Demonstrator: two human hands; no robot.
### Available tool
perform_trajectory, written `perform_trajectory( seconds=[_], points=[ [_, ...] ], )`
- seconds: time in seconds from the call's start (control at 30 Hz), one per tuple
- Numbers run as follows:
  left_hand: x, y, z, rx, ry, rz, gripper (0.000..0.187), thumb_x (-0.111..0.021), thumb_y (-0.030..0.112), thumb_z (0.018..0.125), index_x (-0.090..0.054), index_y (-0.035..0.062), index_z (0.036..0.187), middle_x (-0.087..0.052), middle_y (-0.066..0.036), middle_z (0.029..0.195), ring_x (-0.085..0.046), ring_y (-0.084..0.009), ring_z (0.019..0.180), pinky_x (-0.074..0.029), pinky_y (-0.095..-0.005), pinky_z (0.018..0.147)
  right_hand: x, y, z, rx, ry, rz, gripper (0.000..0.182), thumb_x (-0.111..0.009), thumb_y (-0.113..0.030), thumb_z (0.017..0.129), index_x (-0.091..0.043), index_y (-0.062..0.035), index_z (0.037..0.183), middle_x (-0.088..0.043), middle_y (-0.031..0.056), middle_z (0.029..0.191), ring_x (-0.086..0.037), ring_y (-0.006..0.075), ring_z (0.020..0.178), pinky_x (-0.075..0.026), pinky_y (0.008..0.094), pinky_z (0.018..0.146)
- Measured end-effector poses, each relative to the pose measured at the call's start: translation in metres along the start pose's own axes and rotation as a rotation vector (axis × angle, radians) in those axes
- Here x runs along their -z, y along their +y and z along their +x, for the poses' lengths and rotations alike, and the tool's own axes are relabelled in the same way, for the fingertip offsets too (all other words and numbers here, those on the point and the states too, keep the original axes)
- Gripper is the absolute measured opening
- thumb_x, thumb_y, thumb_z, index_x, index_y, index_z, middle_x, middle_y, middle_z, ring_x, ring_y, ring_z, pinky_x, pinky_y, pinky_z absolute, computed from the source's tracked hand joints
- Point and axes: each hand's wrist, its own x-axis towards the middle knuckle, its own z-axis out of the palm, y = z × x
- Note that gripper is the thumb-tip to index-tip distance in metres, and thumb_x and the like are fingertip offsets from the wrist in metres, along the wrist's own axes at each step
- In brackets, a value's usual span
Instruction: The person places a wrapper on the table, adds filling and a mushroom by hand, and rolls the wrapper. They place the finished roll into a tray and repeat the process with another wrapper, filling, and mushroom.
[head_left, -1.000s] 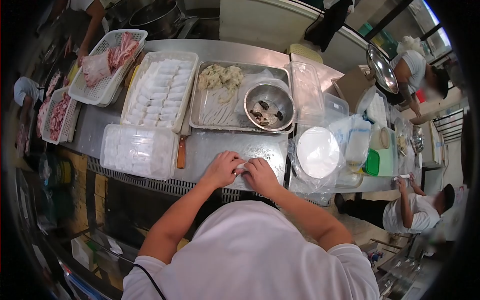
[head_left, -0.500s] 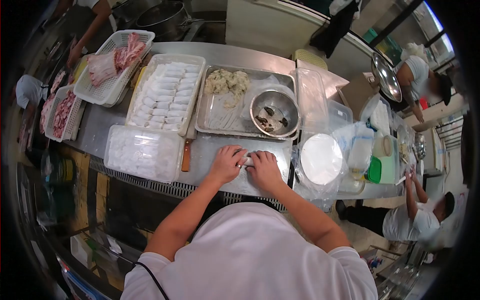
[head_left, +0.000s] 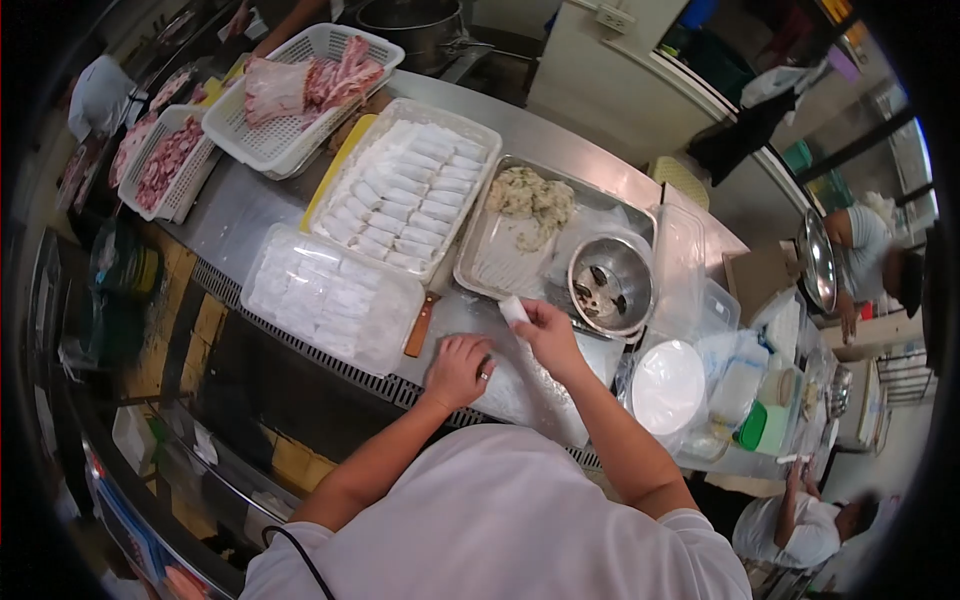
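Note:
My right hand (head_left: 545, 335) pinches a short white wrapped roll (head_left: 513, 309) above the front rim of the metal tray (head_left: 470, 275). My left hand (head_left: 460, 370) rests on the steel counter with its fingers lying flat; a small dark patch beside its thumb is too small to make out. In the tray are a pale minced filling (head_left: 530, 203) and a steel bowl (head_left: 650, 290) with several dark pieces. Rows of similar white rolls (head_left: 405, 200) fill the open plastic container (head_left: 487, 112) to the left.
A knife with a wooden handle (head_left: 420, 325) lies beside a lidded container (head_left: 335, 300). White baskets (head_left: 225, 125) of raw meat stand far left. Right of the tray is a round white stack (head_left: 667, 387) in plastic. Other people (head_left: 800, 530) work at the counter's far ends.
The roll has left the counter, where both hands were on it, and is now raised in my right hand near the tray. My left hand has let go. The view has turned.

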Motion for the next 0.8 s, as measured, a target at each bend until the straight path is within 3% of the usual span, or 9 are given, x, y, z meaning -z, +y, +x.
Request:
perform_trajectory(
  seconds=[0.17,0.23,0.3,0.37,0.47,0.67,0.8],
  points=[
    [-0.003,-0.003,-0.002,-0.016,0.010,-0.016,0.039,-0.075,0.022,0.096,-0.068,0.0047,0.130,-0.068,-0.014,0.130,-0.063,-0.0366,0.121,-0.046,-0.0521,0.110,-0.045,-0.072,0.099,0.108,-0.096,-0.023,0.035,-0.077,-0.006,0.096,-0.074,0.0057,0.129,-0.077,0.0065,0.107,-0.070,0.0131,0.095,-0.055,0.0307,0.084],
    [-0.004,-0.006,-0.004,-0.002,0.000,-0.024,0.040,-0.075,0.022,0.095,-0.068,0.0054,0.131,-0.069,-0.013,0.130,-0.064,-0.0352,0.122,-0.046,-0.0516,0.110,-0.069,-0.091,0.148,0.146,-0.076,-0.177,0.040,-0.082,-0.018,0.091,-0.076,0.0045,0.124,-0.078,0.0107,0.098,-0.072,0.0176,0.088,-0.057,0.0340,0.079],
    [-0.005,-0.006,-0.004,-0.007,0.029,-0.050,0.040,-0.076,0.023,0.095,-0.069,0.0058,0.131,-0.069,-0.013,0.130,-0.064,-0.0344,0.123,-0.047,-0.0510,0.110,-0.097,-0.111,0.191,0.283,-0.017,-0.384,0.047,-0.084,-0.026,0.086,-0.077,0.0044,0.121,-0.079,0.0178,0.098,-0.076,0.0274,0.089,-0.059,0.0389,0.083],
    [-0.003,-0.005,-0.005,0.004,0.039,-0.054,0.039,-0.076,0.023,0.095,-0.070,0.0066,0.130,-0.069,-0.012,0.129,-0.065,-0.0328,0.123,-0.048,-0.0499,0.109,-0.123,-0.131,0.223,0.371,0.025,-0.508,0.050,-0.084,-0.029,0.085,-0.078,0.0044,0.121,-0.080,0.0244,0.106,-0.079,0.0367,0.099,-0.061,0.0430,0.091],
    [0.000,-0.003,-0.005,0.011,0.040,-0.059,0.037,-0.074,0.023,0.098,-0.070,0.0046,0.130,-0.070,-0.012,0.127,-0.064,-0.0324,0.122,-0.048,-0.0488,0.109,-0.163,-0.150,0.261,0.357,0.055,-0.543,0.049,-0.083,-0.028,0.085,-0.079,0.0040,0.122,-0.080,0.0281,0.115,-0.079,0.0403,0.108,-0.061,0.0450,0.097],
    [-0.002,-0.005,-0.005,0.010,0.100,-0.111,0.038,-0.076,0.022,0.096,-0.070,0.0048,0.130,-0.071,-0.011,0.126,-0.066,-0.0326,0.120,-0.049,-0.0482,0.107,-0.192,-0.159,0.301,0.378,0.047,-0.771,0.045,-0.075,-0.020,0.089,-0.079,0.0018,0.128,-0.079,0.0290,0.122,-0.076,0.0421,0.117,-0.059,0.0468,0.104],
    [-0.005,-0.005,-0.008,0.018,0.102,-0.101,0.038,-0.076,0.023,0.096,-0.071,0.0051,0.130,-0.071,-0.011,0.127,-0.066,-0.0324,0.121,-0.049,-0.0483,0.108,-0.181,-0.156,0.296,0.395,0.027,-0.667,0.044,-0.071,-0.017,0.092,-0.078,0.0006,0.132,-0.078,0.0275,0.126,-0.075,0.0421,0.120,-0.058,0.0466,0.107]
  ],
)
